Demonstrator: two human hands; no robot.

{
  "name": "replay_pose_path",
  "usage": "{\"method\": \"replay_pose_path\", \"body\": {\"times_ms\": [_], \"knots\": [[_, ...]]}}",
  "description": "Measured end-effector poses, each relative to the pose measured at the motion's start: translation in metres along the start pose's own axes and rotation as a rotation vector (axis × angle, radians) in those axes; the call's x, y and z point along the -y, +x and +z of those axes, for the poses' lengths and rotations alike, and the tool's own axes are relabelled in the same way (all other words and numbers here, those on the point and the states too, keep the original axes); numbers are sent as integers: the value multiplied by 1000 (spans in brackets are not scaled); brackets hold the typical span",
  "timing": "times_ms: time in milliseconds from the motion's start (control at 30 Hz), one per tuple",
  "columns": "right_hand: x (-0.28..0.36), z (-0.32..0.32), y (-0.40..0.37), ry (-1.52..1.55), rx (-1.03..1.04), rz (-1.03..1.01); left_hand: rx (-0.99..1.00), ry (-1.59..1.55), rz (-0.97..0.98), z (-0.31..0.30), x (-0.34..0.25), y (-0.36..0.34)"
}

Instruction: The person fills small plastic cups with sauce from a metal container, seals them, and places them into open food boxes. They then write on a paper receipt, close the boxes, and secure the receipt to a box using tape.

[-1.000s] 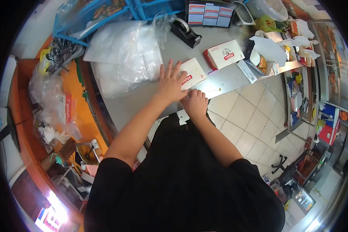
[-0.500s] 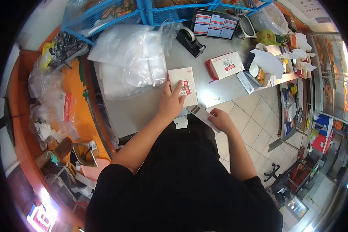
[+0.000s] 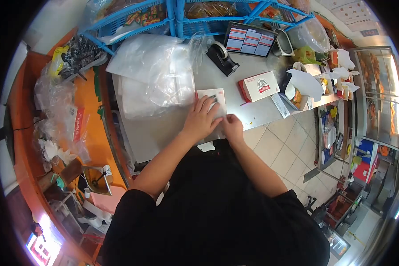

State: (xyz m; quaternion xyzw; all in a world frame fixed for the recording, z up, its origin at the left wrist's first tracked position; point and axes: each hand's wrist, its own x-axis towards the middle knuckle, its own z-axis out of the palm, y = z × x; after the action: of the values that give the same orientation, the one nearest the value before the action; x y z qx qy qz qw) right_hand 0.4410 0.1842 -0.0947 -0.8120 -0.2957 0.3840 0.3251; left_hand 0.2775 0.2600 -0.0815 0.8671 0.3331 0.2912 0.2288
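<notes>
A white and red takeaway box (image 3: 203, 92) lies near the counter's front edge. Across its top is a printed receipt slip (image 3: 217, 111), partly covered by my fingers. My left hand (image 3: 201, 119) rests flat over the slip and box, fingers stretched out. At the box's lower right corner, my right hand (image 3: 233, 128) is closed in a pinch at the slip's edge; the pinched part is mostly hidden. A second takeaway box (image 3: 260, 87) stands to the right, its lid closed.
Clear plastic bags (image 3: 157, 82) cover the counter's left part. Behind the boxes are a black tape dispenser (image 3: 222, 59) and a tablet screen (image 3: 251, 40). Open food boxes (image 3: 307, 84) and another paper slip (image 3: 280, 105) sit to the right. Blue baskets (image 3: 177, 22) line the back.
My right hand has moved left and up, bringing the slip from beside the counter onto the box. My left hand has shifted onto the slip. The view has tilted slightly.
</notes>
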Motion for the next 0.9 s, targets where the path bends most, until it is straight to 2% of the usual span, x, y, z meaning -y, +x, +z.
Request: {"method": "replay_pose_path", "body": {"times_ms": [33,67,133,200,233,333,467,533,567,600,667,700,767,800,867,900], "knots": [[-1,-8,0,-139,59,-62,86,102,-21,4,6,-1],[17,-22,-4,-142,57,-68,173,204,-39,9,13,-2],[43,-56,-5,-454,-33,-171,207,172,-53,12,21,-7],[21,-91,37,-620,-284,-488,206,128,-49,12,23,-8],[15,-104,59,-808,-295,-451,196,130,-51,12,23,-7],[-15,-118,123,-944,-222,-590,217,171,-36,17,19,-5],[-1,-126,161,-893,-231,-675,216,149,-104,24,11,-4],[22,-119,160,-733,-163,-738,236,145,-154,32,4,-10],[26,-110,178,-621,-98,-833,216,136,-181,37,-1,-11],[39,-96,191,-602,-79,-828,193,127,-209,41,-5,-11],[78,-67,210,-126,180,-473,179,152,-258,48,-17,-11],[95,-63,223,-117,198,-474,147,163,-292,52,-22,-9],[125,-53,247,-487,464,-456,150,175,-325,55,-25,-6],[132,-46,263,-482,478,-460,150,170,-345,55,-27,-6],[141,-40,281,-381,787,61,159,181,-351,53,-27,-6],[141,-41,284,-295,801,88,164,184,-341,52,-26,-6]]}}
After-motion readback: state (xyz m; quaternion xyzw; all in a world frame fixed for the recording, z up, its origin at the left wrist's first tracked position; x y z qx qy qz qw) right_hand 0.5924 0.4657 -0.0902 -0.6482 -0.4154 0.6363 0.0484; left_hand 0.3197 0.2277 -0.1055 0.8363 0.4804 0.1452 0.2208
